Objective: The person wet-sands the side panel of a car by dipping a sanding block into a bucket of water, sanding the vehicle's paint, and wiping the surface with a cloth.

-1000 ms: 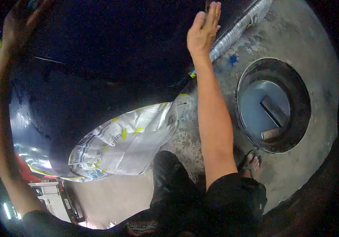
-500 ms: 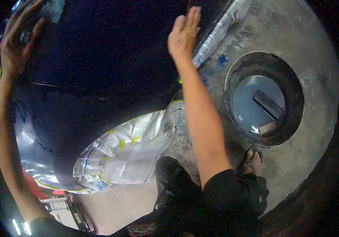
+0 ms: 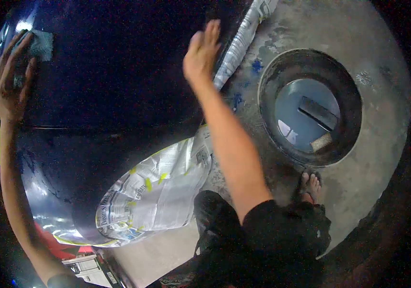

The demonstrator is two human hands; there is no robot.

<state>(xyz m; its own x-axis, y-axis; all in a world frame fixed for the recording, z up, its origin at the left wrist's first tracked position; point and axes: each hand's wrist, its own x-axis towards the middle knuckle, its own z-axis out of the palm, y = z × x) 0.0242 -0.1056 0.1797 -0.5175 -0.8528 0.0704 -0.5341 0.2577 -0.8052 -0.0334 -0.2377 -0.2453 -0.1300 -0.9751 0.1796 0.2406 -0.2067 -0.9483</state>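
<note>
My left hand (image 3: pixel 13 84) lies over a light blue-green cloth (image 3: pixel 42 45) on the dark blue car panel (image 3: pixel 119 67). Its fingers are stretched and a little apart. Part of the cloth shows past the fingertips and another bit between fingers and thumb. My right hand (image 3: pixel 201 55) is farther right over the same panel, near its edge. The fingers point away from me, straight, and no object shows in them. Whether the palm touches the panel is hard to tell.
Printed newspaper (image 3: pixel 167 192) with yellow-green tape covers the wheel area. A paper-wrapped strip (image 3: pixel 239 41) runs along the panel edge. On the concrete floor (image 3: pixel 383 120), a black tub (image 3: pixel 352 129) holds cloudy water, a dark block (image 3: pixel 318 114) and a tan block (image 3: pixel 321 142). My bare-toed foot (image 3: pixel 311 185) is beside it.
The view has tilted slightly. Both hands now appear lower and farther left, and the cloth appears lower left with my left hand. The tub sits a little higher and farther left.
</note>
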